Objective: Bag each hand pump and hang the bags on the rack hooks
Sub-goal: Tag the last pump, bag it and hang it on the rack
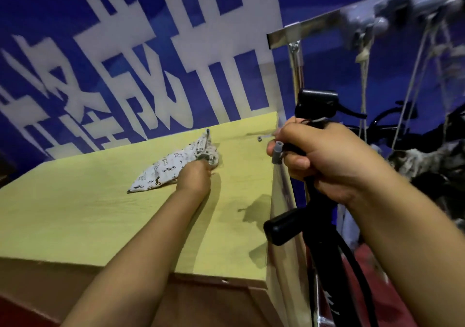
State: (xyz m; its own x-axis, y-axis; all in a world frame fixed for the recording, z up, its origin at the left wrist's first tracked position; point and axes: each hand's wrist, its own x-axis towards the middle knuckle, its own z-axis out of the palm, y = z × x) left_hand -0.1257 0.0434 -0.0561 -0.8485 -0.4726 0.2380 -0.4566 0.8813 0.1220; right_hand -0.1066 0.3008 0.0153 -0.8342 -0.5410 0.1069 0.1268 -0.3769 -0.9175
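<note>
Your left hand (195,175) pinches the white printed bag (173,168), which lies flat on the yellow table (75,213). Your right hand (324,155) grips the black hand pump (317,105) tight, just past the table's edge. Above that hand is the shiny rack (314,28).

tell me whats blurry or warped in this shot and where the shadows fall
Head view: the rack and hanging bags at upper right are motion-smeared; the wall lettering is soft and slanted by the wide lens; the pump casts dark shadows on the yellow tabletop; no glare.
</note>
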